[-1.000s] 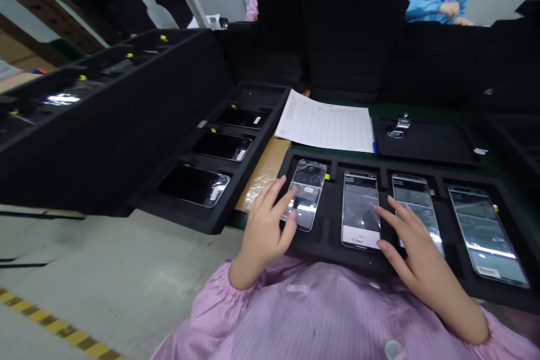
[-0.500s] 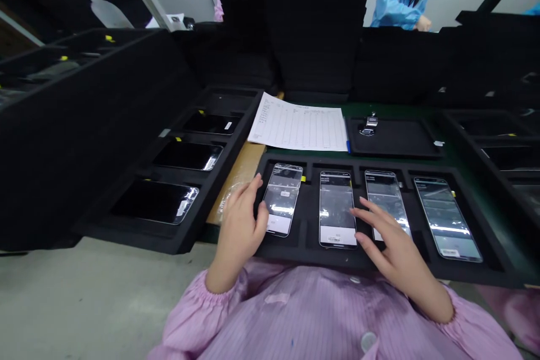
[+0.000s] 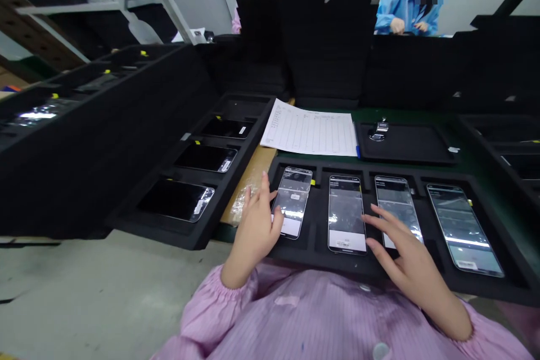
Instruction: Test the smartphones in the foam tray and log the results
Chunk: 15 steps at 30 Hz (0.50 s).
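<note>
The person's pink striped smock (image 3: 316, 315) fills the bottom of the view, with a round white button (image 3: 380, 350) on its front and a gathered cuff (image 3: 236, 275) at the left wrist. The left hand (image 3: 255, 230) is half curled and open, lying against the lower left edge of the 1st phone (image 3: 293, 202) with no firm hold showing. The right hand (image 3: 411, 247) is open and spread, its tips over the 3rd phone (image 3: 396, 211) and just beside the 2nd phone (image 3: 346, 214), and it holds nothing. These glossy, lit phones lie upright in separate recesses of a black foam tray (image 3: 320, 261), with the 4th phone (image 3: 464, 230) at the right end. Left of the tray, crinkled clear plastic (image 3: 247, 197) lies on a wooden board (image 3: 257, 171), and grey floor (image 3: 105, 275) spreads below. Beyond the board, a second foam tray (image 3: 248, 107) holds 3 dark phones (image 3: 206, 157). Farther on lie a ruled paper sheet (image 3: 310, 128), a blue pen (image 3: 358, 152) and a flat black mat (image 3: 405, 146) carrying a small metal part (image 3: 379, 130). Tall black foam panels (image 3: 329, 28) stand behind, partly blocking a co-worker in blue (image 3: 405, 11).
</note>
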Available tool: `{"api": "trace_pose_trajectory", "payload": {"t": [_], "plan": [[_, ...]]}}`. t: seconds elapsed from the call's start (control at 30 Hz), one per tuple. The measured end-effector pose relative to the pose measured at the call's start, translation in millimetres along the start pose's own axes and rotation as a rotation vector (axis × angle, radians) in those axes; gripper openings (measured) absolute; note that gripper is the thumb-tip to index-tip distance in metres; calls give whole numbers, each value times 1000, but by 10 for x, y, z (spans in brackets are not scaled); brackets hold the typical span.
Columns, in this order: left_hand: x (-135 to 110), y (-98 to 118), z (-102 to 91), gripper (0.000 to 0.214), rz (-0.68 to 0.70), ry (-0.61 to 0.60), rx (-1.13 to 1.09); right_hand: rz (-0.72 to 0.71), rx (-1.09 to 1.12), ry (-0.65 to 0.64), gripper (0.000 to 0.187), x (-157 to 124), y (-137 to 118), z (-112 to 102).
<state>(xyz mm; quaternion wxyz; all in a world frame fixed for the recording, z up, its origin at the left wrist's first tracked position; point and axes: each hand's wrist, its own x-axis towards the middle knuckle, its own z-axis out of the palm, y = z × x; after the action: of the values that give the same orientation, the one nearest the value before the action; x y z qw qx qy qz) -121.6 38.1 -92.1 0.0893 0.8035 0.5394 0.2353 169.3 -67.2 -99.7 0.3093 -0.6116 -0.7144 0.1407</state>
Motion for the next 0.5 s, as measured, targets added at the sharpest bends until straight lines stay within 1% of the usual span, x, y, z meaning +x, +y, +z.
{"api": "trace_pose_trajectory", "payload": {"t": [0.13,0.27,0.4,0.5], "plan": [[-3,-11,-5,71,4,27,-56,-37,-28,18,35,12,-29,25],[-32,-21,-32,63,-27,54,-90,-73,-87,-11,35,-58,-10,28],[-63,-109,-134,58,-78,114,-145,-189,-216,-10,42,-246,142,-40],[-10,-190,-219,57,-116,104,-145,-247,-291,2,53,-350,256,-92]]}}
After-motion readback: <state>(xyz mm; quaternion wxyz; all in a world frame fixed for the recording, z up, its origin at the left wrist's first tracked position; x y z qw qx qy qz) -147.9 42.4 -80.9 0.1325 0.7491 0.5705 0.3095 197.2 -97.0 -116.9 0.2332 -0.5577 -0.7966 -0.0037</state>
